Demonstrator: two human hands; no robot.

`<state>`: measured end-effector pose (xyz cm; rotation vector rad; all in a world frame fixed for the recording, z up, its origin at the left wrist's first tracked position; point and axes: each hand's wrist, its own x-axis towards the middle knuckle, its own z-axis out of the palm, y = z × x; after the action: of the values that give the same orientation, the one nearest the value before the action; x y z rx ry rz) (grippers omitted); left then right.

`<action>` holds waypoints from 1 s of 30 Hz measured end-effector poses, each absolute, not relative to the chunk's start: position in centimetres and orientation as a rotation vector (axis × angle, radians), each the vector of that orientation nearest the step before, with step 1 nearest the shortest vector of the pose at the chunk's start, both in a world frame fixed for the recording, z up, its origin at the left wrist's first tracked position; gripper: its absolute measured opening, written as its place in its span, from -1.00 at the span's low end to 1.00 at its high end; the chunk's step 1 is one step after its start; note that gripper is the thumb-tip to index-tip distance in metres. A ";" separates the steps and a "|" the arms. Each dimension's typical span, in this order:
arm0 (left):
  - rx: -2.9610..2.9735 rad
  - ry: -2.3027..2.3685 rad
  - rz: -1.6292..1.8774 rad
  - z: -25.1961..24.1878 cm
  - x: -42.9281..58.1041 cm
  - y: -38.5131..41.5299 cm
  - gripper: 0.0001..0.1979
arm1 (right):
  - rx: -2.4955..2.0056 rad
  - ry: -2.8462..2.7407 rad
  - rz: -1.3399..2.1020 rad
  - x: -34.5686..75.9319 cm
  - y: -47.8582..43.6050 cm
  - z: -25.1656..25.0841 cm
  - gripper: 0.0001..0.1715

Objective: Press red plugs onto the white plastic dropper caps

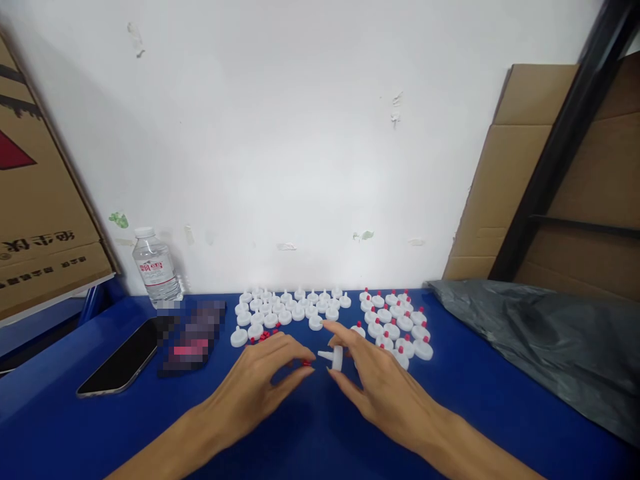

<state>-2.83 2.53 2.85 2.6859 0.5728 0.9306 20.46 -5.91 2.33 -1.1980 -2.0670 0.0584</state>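
Note:
My left hand [273, 367] pinches a small red cap [307, 363] between thumb and fingertips. Facing it, my right hand [370, 373] grips a white nozzle lid [336, 358] by its round base, the lid tipped sideways so its tapered spout points at the red cap. A small gap separates spout and cap. Behind my left hand lie several loose red caps [265, 335] and a group of bare white nozzle lids [271, 320] standing spout up. Beyond my right hand, another group of white lids with red tips [391, 329] stands on the blue table [310, 433].
At the left are a phone [125, 360], a dark blurred-out packet [193, 337] and a water bottle [156, 267]. A grey plastic bag [540, 340] covers the right side. Cardboard [505, 180] leans against the white wall [310, 133], which borders the table's back edge.

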 end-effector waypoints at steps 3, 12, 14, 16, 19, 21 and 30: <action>2.686 0.464 1.041 2.4 -2.6 2.0 -0.73 | -1.150 -2.115 0.068 20.5 -5.8 2.1 -0.20; 2.653 0.465 1.065 2.1 -2.4 1.9 -0.74 | -1.008 -2.126 -0.055 20.2 -6.3 2.5 -0.35; 2.719 0.476 1.081 1.9 -2.6 2.0 -0.73 | -0.999 -2.078 -0.072 20.1 -6.3 2.3 -0.38; 2.786 0.475 1.080 1.8 -2.8 2.1 -0.72 | -0.981 -2.039 -0.073 20.1 -6.4 2.2 -0.41; 2.826 0.464 1.113 1.9 -2.9 2.1 -0.74 | -0.956 -2.030 -0.051 20.0 -6.4 1.9 -0.45; 2.808 0.452 1.148 2.0 -2.8 2.0 -0.76 | -0.946 -2.012 -0.023 19.9 -6.4 1.8 -0.46; 2.816 0.516 1.220 2.1 -2.6 1.6 -0.82 | -1.010 -1.842 0.318 19.6 -6.5 1.4 -0.47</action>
<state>-2.64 1.64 2.05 2.8160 0.5165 1.2204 19.55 -6.47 1.40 -1.0100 -1.8424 0.3183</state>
